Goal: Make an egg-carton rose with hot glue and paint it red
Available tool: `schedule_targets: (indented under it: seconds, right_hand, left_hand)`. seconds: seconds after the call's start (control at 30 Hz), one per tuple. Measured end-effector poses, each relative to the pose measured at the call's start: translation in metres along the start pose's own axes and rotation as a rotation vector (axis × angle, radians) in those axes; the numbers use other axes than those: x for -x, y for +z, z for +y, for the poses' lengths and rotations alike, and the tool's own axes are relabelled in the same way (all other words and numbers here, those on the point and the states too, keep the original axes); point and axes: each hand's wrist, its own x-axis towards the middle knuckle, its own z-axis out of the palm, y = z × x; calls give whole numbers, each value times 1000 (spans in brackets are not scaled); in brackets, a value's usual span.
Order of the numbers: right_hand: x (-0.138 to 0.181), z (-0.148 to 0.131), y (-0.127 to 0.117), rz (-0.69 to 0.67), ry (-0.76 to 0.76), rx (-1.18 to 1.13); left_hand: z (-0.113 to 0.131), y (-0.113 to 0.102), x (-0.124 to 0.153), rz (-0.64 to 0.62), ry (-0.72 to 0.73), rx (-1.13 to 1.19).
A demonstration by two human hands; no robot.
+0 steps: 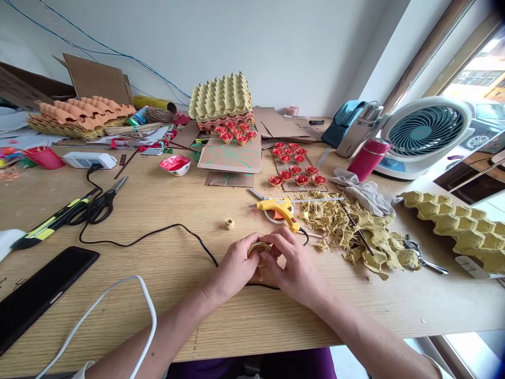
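Between my two hands, near the front middle of the table, is a small round yellowish egg-carton cup (259,247). My left hand (241,262) grips its left side with thumb and fingers. The fingers of my right hand (291,263) pinch its right side, partly hiding it. A smaller rolled carton piece (229,224) stands alone on the table just beyond my left hand. Behind my right hand lies a yellow hot glue gun (281,206), its nozzle pointing left, on top of scissors with orange-and-white handles (278,215).
Torn carton scraps (335,226) spread to the right, beside an egg tray (453,223). Red carton flowers (295,169) sit on cardboard behind. A red-lined bowl (174,165), black scissors (98,205), phone (43,292) and white cable (148,300) lie leftward. A fan (426,131) stands right.
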Motion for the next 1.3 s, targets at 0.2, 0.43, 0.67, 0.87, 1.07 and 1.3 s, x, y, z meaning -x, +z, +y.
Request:
schedule_targets:
  seconds: [0.2,0.43,0.67,0.87,1.07,1.3]
  right_hand:
    - [1,-1,-2,-39,-21,-43]
    - [1,2,-5,-82,-88,65]
    - [-2,10,1,-43,-193,182]
    - [-2,7,-2,22,-167,86]
    - [-2,0,-12,-14,-176,-86]
    - [3,1,-15,16,-215,-154]
  left_hand:
    - [-2,-1,0,4,-8,14]
    - [0,-7,-2,-38,-144,427]
    - [2,-9,0,-277,-271,890]
    - [-1,-13,0,-456,-226,950]
    - [-11,-16,0,-539,-246,1039]
    - [-6,-18,4,-564,-221,952]
